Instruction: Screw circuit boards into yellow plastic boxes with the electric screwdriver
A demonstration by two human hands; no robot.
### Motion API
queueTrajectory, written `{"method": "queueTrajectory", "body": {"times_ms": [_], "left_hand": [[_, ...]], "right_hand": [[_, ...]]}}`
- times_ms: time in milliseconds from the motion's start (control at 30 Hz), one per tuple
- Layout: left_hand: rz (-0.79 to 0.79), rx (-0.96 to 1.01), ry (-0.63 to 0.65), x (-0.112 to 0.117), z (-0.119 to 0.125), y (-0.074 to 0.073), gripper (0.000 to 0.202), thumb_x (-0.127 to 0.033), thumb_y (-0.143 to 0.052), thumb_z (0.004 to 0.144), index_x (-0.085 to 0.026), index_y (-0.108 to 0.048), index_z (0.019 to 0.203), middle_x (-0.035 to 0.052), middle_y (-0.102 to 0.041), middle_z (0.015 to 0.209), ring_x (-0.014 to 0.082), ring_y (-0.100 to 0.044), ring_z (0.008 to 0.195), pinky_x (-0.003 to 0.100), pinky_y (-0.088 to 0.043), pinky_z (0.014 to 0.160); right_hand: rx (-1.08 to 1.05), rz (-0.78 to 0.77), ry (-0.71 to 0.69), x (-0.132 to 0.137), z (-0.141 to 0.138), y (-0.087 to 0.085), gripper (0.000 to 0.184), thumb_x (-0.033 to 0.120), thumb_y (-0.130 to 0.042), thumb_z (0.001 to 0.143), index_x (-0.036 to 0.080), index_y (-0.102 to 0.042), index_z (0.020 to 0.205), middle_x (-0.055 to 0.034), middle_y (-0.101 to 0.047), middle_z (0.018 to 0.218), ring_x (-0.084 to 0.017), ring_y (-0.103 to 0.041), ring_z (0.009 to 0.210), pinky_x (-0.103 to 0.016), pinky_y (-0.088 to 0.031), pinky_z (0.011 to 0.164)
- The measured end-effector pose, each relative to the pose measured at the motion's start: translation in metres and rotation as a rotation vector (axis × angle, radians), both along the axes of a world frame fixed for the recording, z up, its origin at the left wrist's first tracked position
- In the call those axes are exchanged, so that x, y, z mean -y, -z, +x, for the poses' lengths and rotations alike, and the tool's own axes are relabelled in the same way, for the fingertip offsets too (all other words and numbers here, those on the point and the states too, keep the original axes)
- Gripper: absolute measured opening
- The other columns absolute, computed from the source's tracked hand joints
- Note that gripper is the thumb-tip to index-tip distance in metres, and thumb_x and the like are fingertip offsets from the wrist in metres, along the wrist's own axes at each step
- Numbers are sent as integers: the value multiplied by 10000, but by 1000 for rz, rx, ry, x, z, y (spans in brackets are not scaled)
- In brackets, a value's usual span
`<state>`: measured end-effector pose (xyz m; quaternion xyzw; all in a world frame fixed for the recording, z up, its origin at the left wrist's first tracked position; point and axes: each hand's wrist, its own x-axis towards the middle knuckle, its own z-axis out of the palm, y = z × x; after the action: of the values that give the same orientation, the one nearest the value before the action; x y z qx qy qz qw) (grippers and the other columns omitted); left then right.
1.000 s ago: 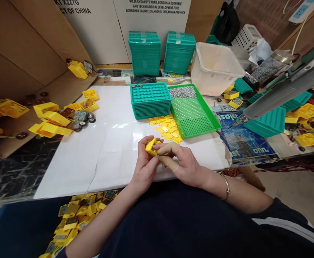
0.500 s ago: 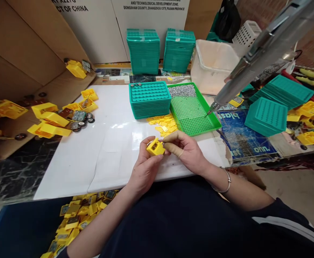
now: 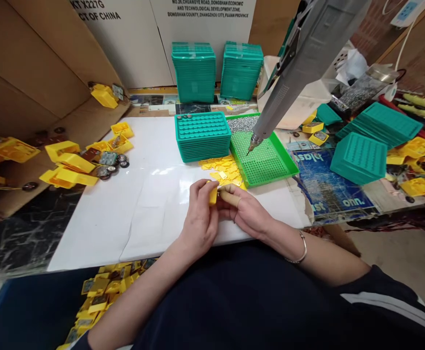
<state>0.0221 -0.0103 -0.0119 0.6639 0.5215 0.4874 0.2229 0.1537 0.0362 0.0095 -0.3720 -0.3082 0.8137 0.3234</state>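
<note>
A small yellow plastic housing is held in my left hand, turned on edge, with its front hidden by my fingers. My right hand meets it from the right, thumb and forefinger pinched together at its side. Pale covers sit on those fingertips, and whatever is between them is too small to make out. Just beyond my hands lies a heap of flat yellow pieces. A grey electric screwdriver hangs with its bit over the green perforated tray, where many small screws are gathered at the far end.
Behind the yellow pieces stands a stack of teal trays. Yellow housings with circuit boards and small round parts lie at left. More teal trays are at right. Below the table's front edge is a blue bin with many yellow housings.
My left hand has rotated the yellow housing so its perforated face no longer shows. My right fingers remain against it. The screwdriver has swung left over the tray.
</note>
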Motion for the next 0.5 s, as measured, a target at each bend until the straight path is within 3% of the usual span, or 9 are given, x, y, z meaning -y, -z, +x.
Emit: {"method": "queueTrajectory", "body": {"times_ms": [100,200,333,400,500], "left_hand": [[53,-88,2,-4,-3,-4,472,-25,-415,840,-218,-394,1271,116,-419,1242,233,-440,1200,449,-387,1033],[-14,15,-17,-4,-6,-5,460,-68,-472,841,-228,-401,1266,98,-433,1241,226,-442,1171,417,-374,1026],[-326,543,10,0,-9,-4,461,-150,-531,848,-278,-387,1267,41,-505,1167,184,-498,1053,352,-381,977],[-457,823,78,1,-8,-5,476,-149,-544,829,-291,-389,1257,19,-538,1131,171,-521,1031,320,-390,948],[-510,1018,123,4,-1,-7,501,-120,-575,779,-280,-427,1231,6,-567,1123,173,-537,1065,304,-385,954]], "right_hand": [[-25,-25,-12,-4,-3,0,264,304,-730,702,176,-542,835,20,-620,806,-91,-600,740,-248,-510,723],[-2,-7,-38,-12,-4,1,268,315,-729,698,168,-544,825,17,-611,789,-76,-577,694,-217,-478,655],[150,232,-83,-19,-2,-3,243,349,-704,732,186,-553,830,75,-492,663,-32,-386,500,-191,-287,462],[249,448,-107,-21,-1,-7,178,318,-678,760,186,-590,842,58,-537,713,-46,-434,557,-212,-338,519],[362,659,-136,-19,-3,-11,97,251,-655,767,175,-621,815,28,-610,796,-77,-528,712,-246,-418,685]]}}
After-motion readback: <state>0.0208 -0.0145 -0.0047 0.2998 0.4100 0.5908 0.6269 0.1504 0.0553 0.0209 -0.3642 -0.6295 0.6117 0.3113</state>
